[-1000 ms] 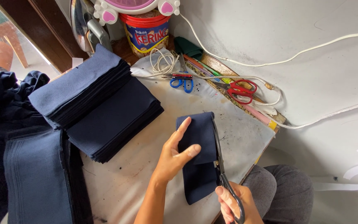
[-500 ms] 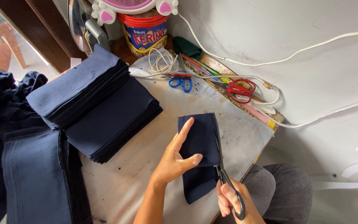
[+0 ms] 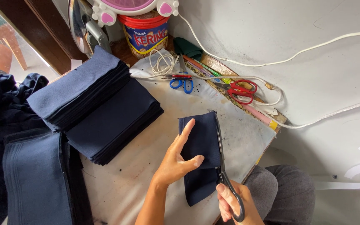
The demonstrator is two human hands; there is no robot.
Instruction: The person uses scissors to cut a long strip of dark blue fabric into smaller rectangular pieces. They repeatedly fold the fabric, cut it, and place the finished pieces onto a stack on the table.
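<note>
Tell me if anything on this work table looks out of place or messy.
Mostly tidy. The upper navy fabric stack sits skewed across the lower stack, and dark specks litter the table near the black scissors.

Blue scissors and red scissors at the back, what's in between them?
In the head view, white cord runs between the blue scissors and the red scissors, over the worktable.

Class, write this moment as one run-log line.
left hand: holds navy cloth flat | right hand: grips black scissors along cloth's right edge | nearby: cloth stacks, red scissors
</note>
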